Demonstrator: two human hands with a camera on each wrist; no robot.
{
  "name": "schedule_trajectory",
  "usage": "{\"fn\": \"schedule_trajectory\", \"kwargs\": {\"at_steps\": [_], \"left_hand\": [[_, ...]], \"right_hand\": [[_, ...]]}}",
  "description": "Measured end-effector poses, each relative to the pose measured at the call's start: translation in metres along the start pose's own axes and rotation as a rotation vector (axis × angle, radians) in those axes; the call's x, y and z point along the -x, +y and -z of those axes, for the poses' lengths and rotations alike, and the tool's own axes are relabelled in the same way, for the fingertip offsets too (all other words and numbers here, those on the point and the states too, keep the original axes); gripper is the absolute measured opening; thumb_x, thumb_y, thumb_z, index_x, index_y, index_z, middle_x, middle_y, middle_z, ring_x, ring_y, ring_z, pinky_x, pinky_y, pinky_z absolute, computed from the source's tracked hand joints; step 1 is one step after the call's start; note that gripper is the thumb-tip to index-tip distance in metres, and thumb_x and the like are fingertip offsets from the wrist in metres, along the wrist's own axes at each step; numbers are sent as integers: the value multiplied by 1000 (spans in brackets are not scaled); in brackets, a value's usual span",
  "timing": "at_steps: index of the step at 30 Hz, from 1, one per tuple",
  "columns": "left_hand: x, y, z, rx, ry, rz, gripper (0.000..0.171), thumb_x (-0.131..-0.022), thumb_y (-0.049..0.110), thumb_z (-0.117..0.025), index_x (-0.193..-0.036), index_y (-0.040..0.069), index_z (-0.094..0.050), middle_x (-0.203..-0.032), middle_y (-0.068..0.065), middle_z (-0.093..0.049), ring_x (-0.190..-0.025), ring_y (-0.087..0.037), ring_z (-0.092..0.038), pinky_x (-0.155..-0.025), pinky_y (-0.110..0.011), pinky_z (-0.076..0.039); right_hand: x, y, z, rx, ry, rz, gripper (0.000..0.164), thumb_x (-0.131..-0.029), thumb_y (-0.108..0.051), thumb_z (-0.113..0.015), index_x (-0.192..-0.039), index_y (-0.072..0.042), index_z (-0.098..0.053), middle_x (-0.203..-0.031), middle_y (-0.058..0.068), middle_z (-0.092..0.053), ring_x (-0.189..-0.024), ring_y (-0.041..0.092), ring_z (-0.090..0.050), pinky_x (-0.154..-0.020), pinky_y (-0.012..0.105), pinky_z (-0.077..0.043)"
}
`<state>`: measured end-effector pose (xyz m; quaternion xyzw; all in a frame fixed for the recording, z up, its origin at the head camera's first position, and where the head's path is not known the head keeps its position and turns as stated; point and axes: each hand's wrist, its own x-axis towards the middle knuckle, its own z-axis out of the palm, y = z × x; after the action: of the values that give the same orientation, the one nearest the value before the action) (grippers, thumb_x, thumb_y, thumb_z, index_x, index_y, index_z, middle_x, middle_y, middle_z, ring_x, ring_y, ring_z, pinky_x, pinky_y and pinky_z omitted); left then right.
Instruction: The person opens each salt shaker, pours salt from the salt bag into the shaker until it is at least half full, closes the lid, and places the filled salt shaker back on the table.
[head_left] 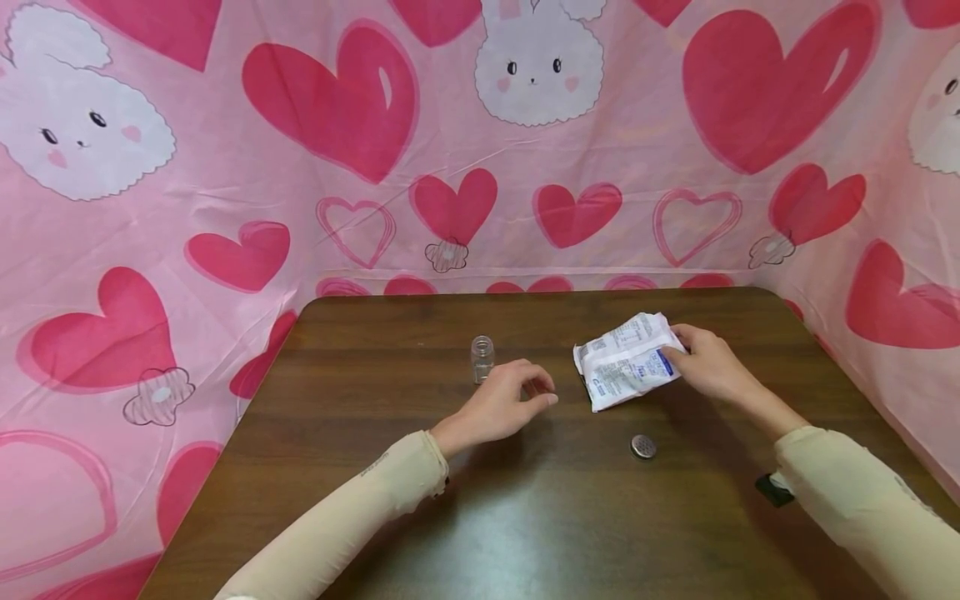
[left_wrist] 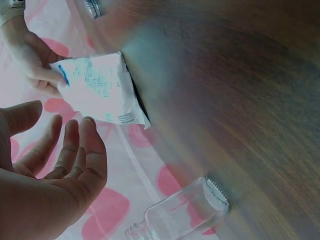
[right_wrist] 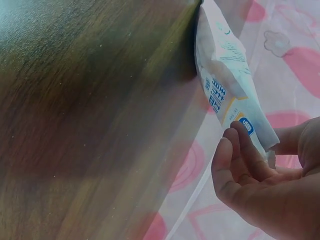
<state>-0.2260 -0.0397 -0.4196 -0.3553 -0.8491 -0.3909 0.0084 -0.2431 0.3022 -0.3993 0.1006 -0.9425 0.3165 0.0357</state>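
My right hand (head_left: 708, 360) pinches the right end of a white printed packet (head_left: 626, 358) between thumb and fingers. In the right wrist view the packet (right_wrist: 225, 75) is tilted, with its far end down at the table. To the left, my left hand (head_left: 510, 398) hovers with fingers loosely bent and nothing in them. Just behind that hand stands a small clear glass jar (head_left: 482, 358), without a lid on its neck; the left wrist view shows the jar (left_wrist: 185, 212) apart from the fingers. A round metal lid with holes (head_left: 642, 447) lies nearer, in front of the packet.
The brown wooden table (head_left: 525, 517) has rounded far corners. A pink cloth with hearts and rabbits (head_left: 465, 150) hangs behind it and along both sides. Under the right sleeve, a small dark object (head_left: 774, 490) is partly hidden.
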Motion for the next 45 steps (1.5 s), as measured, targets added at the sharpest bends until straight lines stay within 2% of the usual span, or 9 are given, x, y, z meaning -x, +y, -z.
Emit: {"fn": "schedule_trajectory", "kwargs": {"at_steps": [5, 14, 22, 28, 38, 45], "left_hand": [[0, 2, 0, 3, 2, -4, 6, -97, 13, -77, -101, 10, -75, -94, 1, -68, -84, -9, -63, -81, -38, -56], [-1, 2, -2, -10, 3, -8, 7, -97, 15, -77, -102, 10, -75, -94, 2, -67, -84, -7, -62, -81, -39, -56], [-2, 4, -2, -30, -1, -3, 7, -97, 16, -77, -101, 11, -75, -93, 4, -67, -84, -6, -61, -79, -27, -53], [-4, 8, 0, -24, -3, -8, 8, -97, 16, -78, -102, 9, -75, -94, 4, -66, -83, -7, -61, -77, -24, -51], [-14, 14, -1, -25, 0, -15, 8, -98, 18, -77, -102, 12, -75, -94, 5, -66, -84, -7, -61, -77, -22, -49], [-22, 21, -2, -29, -5, -25, 7, -97, 16, -77, -102, 11, -75, -92, 4, -65, -84, -7, -60, -77, -22, -48]], "right_hand": [[0, -4, -1, -5, 0, 13, 45, -104, -7, -62, -135, 24, -50, -112, 31, -68, -94, 34, -63, -84, 50, -51], [-1, -11, -4, -15, -16, 28, 44, -104, -6, -62, -134, 24, -51, -113, 31, -68, -94, 34, -63, -84, 49, -51], [-3, -14, -6, -21, -12, 55, 43, -103, -5, -63, -133, 23, -52, -112, 31, -68, -93, 35, -63, -85, 51, -51], [-3, -17, -7, -28, -24, 45, 45, -103, -6, -63, -134, 24, -50, -113, 33, -67, -91, 35, -64, -85, 53, -53], [-4, -19, -7, -29, -25, 59, 42, -103, -6, -63, -133, 22, -53, -108, 29, -68, -89, 33, -64, -81, 47, -52], [-5, -24, -10, -49, -14, 76, 39, -102, -3, -62, -132, 21, -56, -109, 27, -70, -91, 32, -65, -83, 47, -52]]}}
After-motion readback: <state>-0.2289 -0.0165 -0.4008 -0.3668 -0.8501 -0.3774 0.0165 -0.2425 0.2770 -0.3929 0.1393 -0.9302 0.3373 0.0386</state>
